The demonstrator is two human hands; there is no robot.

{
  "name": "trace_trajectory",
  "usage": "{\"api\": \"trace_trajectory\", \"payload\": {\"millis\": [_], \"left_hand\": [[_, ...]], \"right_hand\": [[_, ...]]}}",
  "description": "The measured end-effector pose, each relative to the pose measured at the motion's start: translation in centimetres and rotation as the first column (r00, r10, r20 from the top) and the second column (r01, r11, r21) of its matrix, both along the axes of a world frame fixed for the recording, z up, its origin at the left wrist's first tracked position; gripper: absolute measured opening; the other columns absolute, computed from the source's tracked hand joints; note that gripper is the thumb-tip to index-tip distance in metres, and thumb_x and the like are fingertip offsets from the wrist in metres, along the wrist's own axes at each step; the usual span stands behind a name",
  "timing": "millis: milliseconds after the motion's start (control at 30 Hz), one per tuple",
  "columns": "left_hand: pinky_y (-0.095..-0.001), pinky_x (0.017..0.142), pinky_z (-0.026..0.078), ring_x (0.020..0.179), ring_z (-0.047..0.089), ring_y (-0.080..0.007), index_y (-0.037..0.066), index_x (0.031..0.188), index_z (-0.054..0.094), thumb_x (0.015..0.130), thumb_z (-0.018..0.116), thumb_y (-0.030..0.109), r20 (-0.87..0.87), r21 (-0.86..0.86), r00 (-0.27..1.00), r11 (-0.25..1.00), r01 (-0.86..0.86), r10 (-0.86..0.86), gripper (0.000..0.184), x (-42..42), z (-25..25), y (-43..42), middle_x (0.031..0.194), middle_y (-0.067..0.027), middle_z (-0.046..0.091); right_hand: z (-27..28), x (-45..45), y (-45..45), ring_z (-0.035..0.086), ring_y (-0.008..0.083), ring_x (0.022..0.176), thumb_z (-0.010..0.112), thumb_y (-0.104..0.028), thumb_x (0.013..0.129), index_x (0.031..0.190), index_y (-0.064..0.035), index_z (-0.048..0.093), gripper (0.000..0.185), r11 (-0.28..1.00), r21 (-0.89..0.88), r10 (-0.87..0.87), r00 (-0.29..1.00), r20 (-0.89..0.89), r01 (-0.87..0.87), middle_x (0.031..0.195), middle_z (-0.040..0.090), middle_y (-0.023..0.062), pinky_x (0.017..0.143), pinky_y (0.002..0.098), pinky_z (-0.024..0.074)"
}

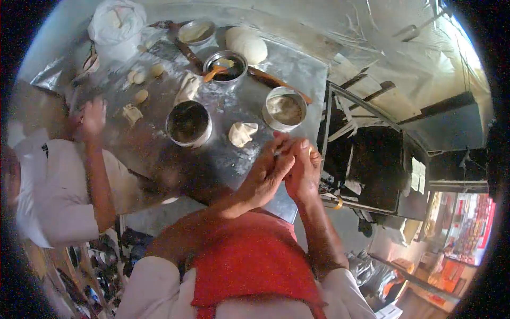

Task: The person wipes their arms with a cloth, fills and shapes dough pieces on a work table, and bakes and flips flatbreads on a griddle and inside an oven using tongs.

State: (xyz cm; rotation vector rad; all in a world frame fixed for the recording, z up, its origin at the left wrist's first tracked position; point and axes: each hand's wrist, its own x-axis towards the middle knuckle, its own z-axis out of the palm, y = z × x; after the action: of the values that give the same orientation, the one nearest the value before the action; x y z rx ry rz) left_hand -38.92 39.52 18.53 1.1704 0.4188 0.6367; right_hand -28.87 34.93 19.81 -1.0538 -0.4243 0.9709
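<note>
Over the near right part of the floury metal table, my left hand (267, 173) and my right hand (304, 170) are pressed together with fingers curled. Whatever may be between them is hidden by the fingers. Just left of them, a folded lump of dough (243, 134) lies on the table (212, 167). Behind my hands stands a round tin (285, 109) with what looks like flour inside. A second round tin (188, 124), dark inside, is farther left.
A co-worker's hand (94, 118) rests at the table's left. Small dough balls (141, 96), a metal bowl (226, 66) with an orange spoon (214, 72), a big dough mass (246, 45) and a wooden stick (279, 85) lie behind. A dark metal-framed unit (366, 165) stands right.
</note>
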Motion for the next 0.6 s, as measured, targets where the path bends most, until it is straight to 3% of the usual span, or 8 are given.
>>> {"api": "trace_trajectory", "payload": {"millis": [133,200,267,300,333,400,467,600], "left_hand": [[-0.0365,0.111,0.028,0.131,0.041,-0.0241,0.004,0.138,0.040,0.103,0.043,0.032,-0.059,0.288,0.992,0.953,-0.093,0.115,0.045,0.1,-0.2,-0.7,0.137,-0.0111,0.044],[-0.0357,0.107,0.036,0.127,0.044,-0.0227,0.006,0.137,0.043,0.100,0.049,0.033,-0.068,0.218,0.993,0.972,-0.082,0.099,0.047,-0.2,-1.2,0.7,0.136,-0.0093,0.046],[-0.0345,0.099,0.044,0.119,0.052,-0.0207,0.007,0.137,0.046,0.098,0.053,0.032,-0.166,-0.317,0.969,0.941,0.122,-0.181,0.047,-1.8,-0.7,2.2,0.132,-0.0073,0.051],[-0.0337,0.091,0.049,0.109,0.058,-0.0173,0.005,0.134,0.049,0.097,0.054,0.028,-0.044,-0.257,0.990,0.959,0.120,-0.135,0.043,-2.9,-2.0,2.2,0.126,-0.0069,0.057],[-0.0337,0.091,0.049,0.109,0.058,-0.0173,0.005,0.134,0.049,0.097,0.054,0.028,-0.052,-0.261,0.990,0.958,0.115,-0.133,0.043,-3.5,-2.1,2.6,0.126,-0.0069,0.057],[-0.0351,0.090,0.051,0.103,0.060,-0.0159,0.002,0.129,0.053,0.098,0.054,0.028,-0.212,-0.196,0.943,0.957,0.216,-0.256,0.041,-4.0,-2.1,2.9,0.120,-0.0082,0.061],[-0.0354,0.088,0.052,0.103,0.061,-0.0164,-0.002,0.126,0.054,0.096,0.057,0.026,-0.098,-0.328,0.954,0.915,0.237,-0.282,0.040,-4.0,-3.0,2.2,0.117,-0.0099,0.062],[-0.0342,0.078,0.053,0.089,0.064,-0.0167,0.000,0.121,0.057,0.088,0.066,0.021,-0.081,-0.345,0.960,0.911,0.227,-0.270,0.040,-3.7,-5.8,1.9,0.103,-0.0092,0.066]], "right_hand": [[-1.7,0.1,0.1,0.059,0.0161,0.085,0.049,-0.036,0.102,0.073,-0.0054,0.054,0.042,0.996,0.083,0.018,0.995,0.094,-0.026,0.086,0.063,0.0093,0.075,0.0305,0.0486],[-3.7,1.6,-0.9,0.059,0.0149,0.082,0.048,-0.037,0.102,0.085,-0.0042,0.061,0.039,0.985,0.050,0.167,0.981,-0.095,-0.163,0.094,0.063,0.0103,0.072,0.0286,0.0483],[-2.2,1.2,-0.9,0.059,0.0151,0.080,0.048,-0.035,0.102,0.103,-0.0022,0.064,0.036,0.964,-0.072,0.256,0.966,0.021,-0.254,0.100,0.061,0.0100,0.071,0.0281,0.0486],[-0.6,1.1,-1.3,0.062,0.0171,0.077,0.060,-0.022,0.096,0.112,-0.0041,0.061,0.024,0.964,-0.093,0.267,0.912,0.311,-0.250,0.089,0.066,0.0066,0.069,0.0308,0.0500],[-0.8,1.8,-1.6,0.062,0.0171,0.077,0.060,-0.022,0.096,0.112,-0.0041,0.061,0.024,0.963,-0.094,0.270,0.914,0.302,-0.253,0.089,0.066,0.0066,0.069,0.0308,0.0500],[-1.2,3.3,-2.7,0.065,0.0257,0.081,0.068,-0.010,0.087,0.113,-0.0031,0.062,0.027,0.878,-0.231,0.448,0.547,0.707,-0.420,0.093,0.066,0.0120,0.072,0.0363,0.0511],[-0.8,3.6,-3.1,0.065,0.0328,0.085,0.071,-0.006,0.081,0.112,-0.0038,0.063,0.032,0.886,-0.252,0.428,0.479,0.766,-0.389,0.094,0.066,0.0154,0.075,0.0404,0.0514],[-0.9,3.2,-3.1,0.068,0.0237,0.085,0.072,0.004,0.077,0.104,-0.0018,0.066,0.028,0.898,-0.283,0.378,0.262,0.888,-0.337,0.088,0.065,0.0114,0.070,0.0341,0.0559]]}}
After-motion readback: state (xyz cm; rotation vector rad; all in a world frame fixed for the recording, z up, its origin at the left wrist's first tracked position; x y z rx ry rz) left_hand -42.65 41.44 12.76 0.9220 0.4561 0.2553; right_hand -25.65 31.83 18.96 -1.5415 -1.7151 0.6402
